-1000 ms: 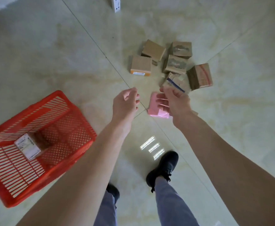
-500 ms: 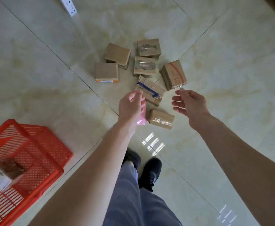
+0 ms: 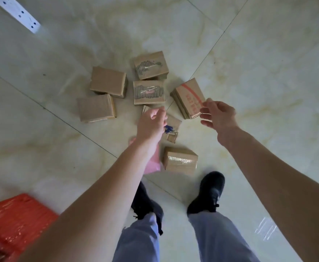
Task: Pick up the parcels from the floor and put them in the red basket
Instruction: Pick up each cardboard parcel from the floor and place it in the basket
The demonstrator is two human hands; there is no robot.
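Observation:
Several brown cardboard parcels lie together on the tiled floor. My right hand [image 3: 218, 116] pinches the near corner of the red-printed parcel [image 3: 188, 95], which still rests on the floor. My left hand [image 3: 151, 123] hovers with curled fingers over the blue-taped parcel [image 3: 172, 129], hiding most of it; I cannot tell if it touches. Two striped parcels [image 3: 148, 92] [image 3: 150, 65] and two plain ones [image 3: 108, 82] [image 3: 96, 108] lie beyond. A taped parcel [image 3: 180, 160] and a pink parcel [image 3: 153, 164] lie by my feet. The red basket [image 3: 13, 216] is at the lower left, blurred.
A white power strip [image 3: 16, 15] lies on the floor at the top left. My black shoes [image 3: 208, 193] stand just behind the nearest parcels. Pale marbled tiles surround the pile.
I have stepped closer to the pile and the basket has slid to the lower left corner. My right hand reached forward onto the red-printed parcel. My left hand moved over the blue-taped parcel.

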